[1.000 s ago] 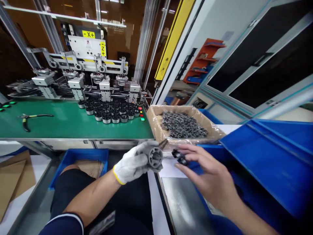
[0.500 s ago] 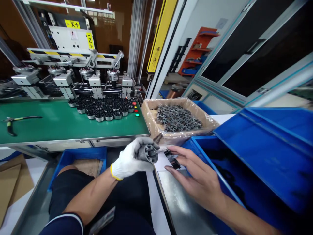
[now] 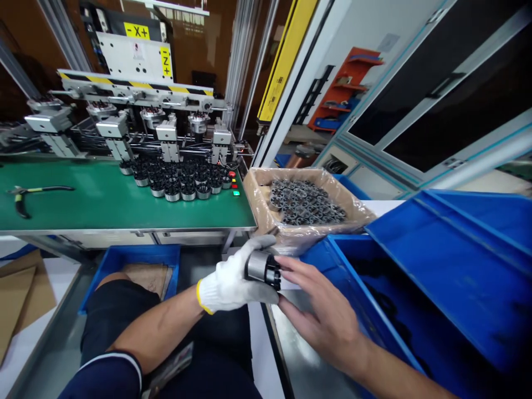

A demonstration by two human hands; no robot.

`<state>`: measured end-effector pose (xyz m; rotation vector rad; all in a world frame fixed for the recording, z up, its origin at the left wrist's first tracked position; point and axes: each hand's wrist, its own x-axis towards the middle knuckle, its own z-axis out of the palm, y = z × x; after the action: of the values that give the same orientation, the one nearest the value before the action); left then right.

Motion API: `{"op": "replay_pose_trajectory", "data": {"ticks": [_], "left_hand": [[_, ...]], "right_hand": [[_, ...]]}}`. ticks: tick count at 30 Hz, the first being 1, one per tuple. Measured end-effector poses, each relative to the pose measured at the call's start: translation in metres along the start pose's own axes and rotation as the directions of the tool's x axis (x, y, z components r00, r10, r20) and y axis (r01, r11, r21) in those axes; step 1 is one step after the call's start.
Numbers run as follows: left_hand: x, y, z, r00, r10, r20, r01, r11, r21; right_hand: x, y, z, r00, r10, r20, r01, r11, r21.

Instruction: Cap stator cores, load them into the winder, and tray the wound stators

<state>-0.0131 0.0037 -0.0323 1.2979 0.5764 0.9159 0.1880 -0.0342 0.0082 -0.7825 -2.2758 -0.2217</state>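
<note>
My left hand (image 3: pixel 230 281), in a white knit glove with a yellow cuff, is wrapped round a grey metal stator core (image 3: pixel 259 266), held roughly on its side. My bare right hand (image 3: pixel 324 310) has its fingertips on a black plastic slotted insulator (image 3: pixel 273 274) at the core's right-hand end. The insulator meets the core; how deep it sits inside I cannot tell. On the green tabletop (image 3: pixel 91 210) stands a cluster of similar cores with black plastic tops (image 3: pixel 172 191).
Right of the table is a plastic-lined carton (image 3: pixel 260 213) of bare stator cores (image 3: pixel 307 199). A blue bin (image 3: pixel 344 249) with a tilted blue lid (image 3: pixel 453 249) stands by my right arm. Pliers (image 3: pixel 25 194) lie at left, below a machine with clamps (image 3: pixel 168 133).
The black insulator in my right hand has come against the end of the core. My left hand has turned the core so its open end faces right. The machine's swing levers have moved down.
</note>
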Motion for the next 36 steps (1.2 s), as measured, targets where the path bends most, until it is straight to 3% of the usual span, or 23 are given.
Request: {"op": "replay_pose_trajectory", "data": {"ticks": [3, 17, 22, 28, 30, 32, 34, 36], "left_hand": [[-0.001, 0.007, 0.000, 1.000, -0.007, 0.029, 0.006, 1.000, 0.019], [0.000, 0.021, 0.003, 0.988, -0.112, 0.105, 0.098, 0.986, 0.136], [0.000, 0.007, 0.014, 0.995, 0.024, 0.092, -0.029, 0.998, 0.051], [0.008, -0.007, 0.022, 0.997, -0.066, 0.038, 0.075, 0.936, -0.343], [0.019, -0.005, 0.024, 0.999, -0.038, 0.025, 0.043, 0.970, -0.240], [0.032, -0.002, 0.027, 0.997, 0.070, -0.033, -0.070, 0.997, -0.010], [0.044, -0.002, 0.035, 0.981, 0.192, -0.033, -0.178, 0.953, 0.244], [0.046, -0.002, 0.049, 0.970, 0.241, 0.037, -0.235, 0.883, 0.406]], "right_hand": [[0.004, -0.002, -0.002, 0.999, 0.037, -0.031, -0.037, 0.999, -0.001], [0.000, 0.003, -0.003, 0.998, -0.067, 0.017, 0.067, 0.998, 0.012], [-0.001, 0.006, 0.000, 0.997, -0.073, -0.002, 0.073, 0.997, 0.001], [0.000, 0.015, -0.006, 0.997, -0.002, 0.072, -0.003, 0.998, 0.068], [0.001, 0.017, -0.014, 0.998, 0.014, 0.057, -0.016, 0.999, 0.044], [0.004, 0.019, -0.022, 1.000, 0.019, 0.005, -0.019, 1.000, 0.006], [0.006, 0.019, -0.027, 0.999, 0.012, -0.051, -0.013, 1.000, -0.013], [0.007, 0.018, -0.029, 0.998, -0.017, -0.066, 0.016, 1.000, -0.021]]}}
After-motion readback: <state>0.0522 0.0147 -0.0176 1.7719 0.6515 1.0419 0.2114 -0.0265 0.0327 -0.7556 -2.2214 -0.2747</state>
